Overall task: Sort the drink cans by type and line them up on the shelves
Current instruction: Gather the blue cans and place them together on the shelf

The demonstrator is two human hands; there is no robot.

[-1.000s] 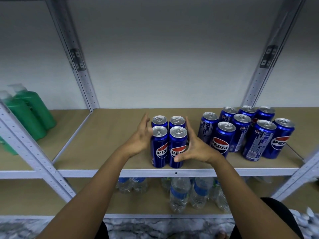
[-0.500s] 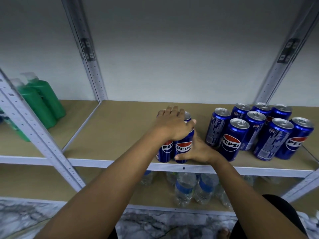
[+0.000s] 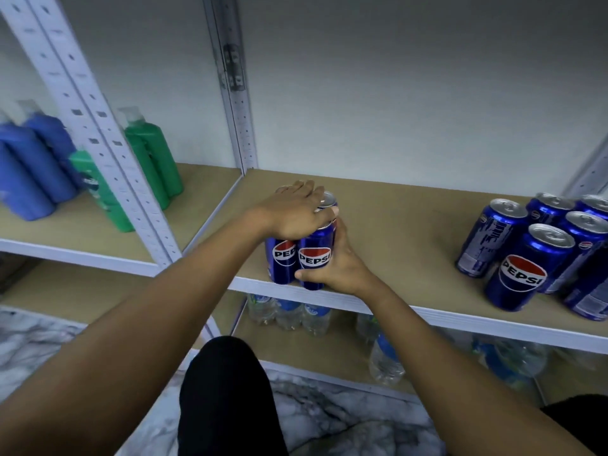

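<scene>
Blue aluminium Pepsi cans, a tight block (image 3: 299, 258), stand at the front edge of the tan board shelf (image 3: 394, 225). Left hand (image 3: 296, 212) lies flat across their tops; right hand (image 3: 339, 268) cups the right side, thumb on the front can. Risk: a sideways shove could tip one off the lip. Rear cans hidden; loose blue Pepsi cans (image 3: 539, 251) cut off at right.

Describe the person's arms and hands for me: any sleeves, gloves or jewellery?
Both forearms are bare, with no sleeves in view and no gloves. The left hand may have a thin ring on one finger, though it's blurred. The right hand shows no jewellery. No watch on either wrist.
</scene>
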